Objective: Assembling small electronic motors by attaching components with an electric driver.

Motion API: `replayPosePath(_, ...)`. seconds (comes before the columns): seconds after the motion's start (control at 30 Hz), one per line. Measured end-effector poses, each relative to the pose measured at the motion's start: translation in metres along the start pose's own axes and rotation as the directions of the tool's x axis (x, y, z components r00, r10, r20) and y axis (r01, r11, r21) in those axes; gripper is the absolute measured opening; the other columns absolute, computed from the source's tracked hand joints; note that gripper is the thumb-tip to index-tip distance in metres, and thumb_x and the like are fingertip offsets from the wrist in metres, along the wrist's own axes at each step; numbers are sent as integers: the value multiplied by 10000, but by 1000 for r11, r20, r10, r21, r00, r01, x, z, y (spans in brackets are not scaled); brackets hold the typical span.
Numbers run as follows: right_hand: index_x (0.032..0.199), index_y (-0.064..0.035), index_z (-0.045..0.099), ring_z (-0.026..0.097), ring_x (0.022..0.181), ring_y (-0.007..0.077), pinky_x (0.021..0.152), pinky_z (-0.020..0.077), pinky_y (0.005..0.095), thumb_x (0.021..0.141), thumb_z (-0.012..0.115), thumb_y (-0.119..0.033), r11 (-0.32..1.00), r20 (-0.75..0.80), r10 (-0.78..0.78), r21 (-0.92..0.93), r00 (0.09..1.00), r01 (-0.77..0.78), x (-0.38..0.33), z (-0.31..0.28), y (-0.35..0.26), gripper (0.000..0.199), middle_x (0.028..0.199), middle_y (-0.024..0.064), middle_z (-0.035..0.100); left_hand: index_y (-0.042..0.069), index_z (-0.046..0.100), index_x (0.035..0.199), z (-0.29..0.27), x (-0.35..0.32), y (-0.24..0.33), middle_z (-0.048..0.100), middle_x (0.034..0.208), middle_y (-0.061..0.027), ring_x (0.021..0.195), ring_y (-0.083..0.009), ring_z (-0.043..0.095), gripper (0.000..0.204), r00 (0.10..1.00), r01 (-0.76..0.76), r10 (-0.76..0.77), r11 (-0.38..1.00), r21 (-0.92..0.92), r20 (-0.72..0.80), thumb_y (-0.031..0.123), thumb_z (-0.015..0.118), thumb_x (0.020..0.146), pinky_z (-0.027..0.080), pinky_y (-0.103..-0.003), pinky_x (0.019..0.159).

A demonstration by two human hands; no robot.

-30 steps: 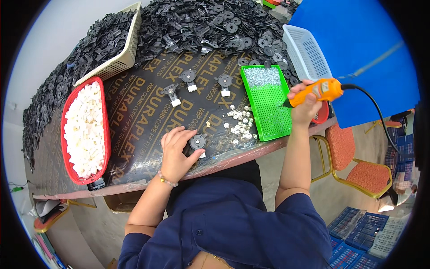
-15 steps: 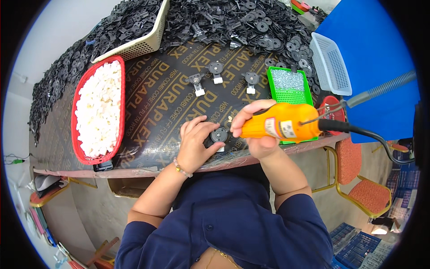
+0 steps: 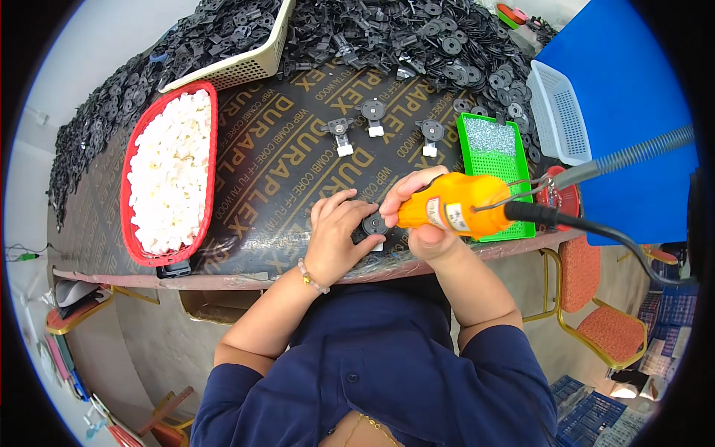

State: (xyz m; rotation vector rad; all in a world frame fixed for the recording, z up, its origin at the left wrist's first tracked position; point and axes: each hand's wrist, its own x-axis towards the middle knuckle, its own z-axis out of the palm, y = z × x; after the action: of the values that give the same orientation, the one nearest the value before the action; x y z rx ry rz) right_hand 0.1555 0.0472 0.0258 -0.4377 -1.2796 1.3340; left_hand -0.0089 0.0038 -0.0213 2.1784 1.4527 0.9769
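Note:
My left hand [image 3: 341, 232] steadies a black round plastic part [image 3: 375, 225] on the table, thumb and fingers around it. A small white block peeks out under the part's near edge. In my right hand [image 3: 421, 216] is an orange electric screwdriver [image 3: 458, 205], its front end pointing left over the disc. The bit's tip is hidden by my fingers, so I cannot tell whether it touches the part. Beyond my hands lie three similar assemblies with white ends: one on the left [image 3: 340, 136], one in the middle [image 3: 374, 117] and one on the right [image 3: 431, 137].
A red basket [image 3: 125, 216] of white pieces stands at left. A green tray [image 3: 477, 165] with small metal pieces sits right, beside a red container [image 3: 560, 195]. Behind are black plastic parts [image 3: 417, 45], a cream basket [image 3: 257, 65] and a white basket [image 3: 562, 119]. The screwdriver's cable [image 3: 596, 226] trails right.
The screwdriver and my right hand have shifted left, so its front end is now at the disc's edge. My left hand still holds the part. The whole view has shifted slightly.

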Motion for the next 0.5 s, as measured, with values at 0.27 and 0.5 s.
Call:
replayPosePath(0.27,1036,-13,504,607,622,150,572,516,251,693,741,-637,999,-64,35,3,997,-35,-1,4,-2,751,786,129,628,97,660,1072,3,0,1,655,1067,-52,1185,-279,520,470,1000,-13,13,1000,8,-4,261,825,663,319,-438,982)
replayPosePath(0.5,1095,-15,489,577,559,166,528,500,285,770,620,-706,930,-285,-330,-264,900,258,15,-79,-52,775,717,105,599,91,661,1090,1,-3,4,654,1062,-60,1240,-298,493,473,1000,-11,11,999,32,-1,253,823,676,302,-450,1012)
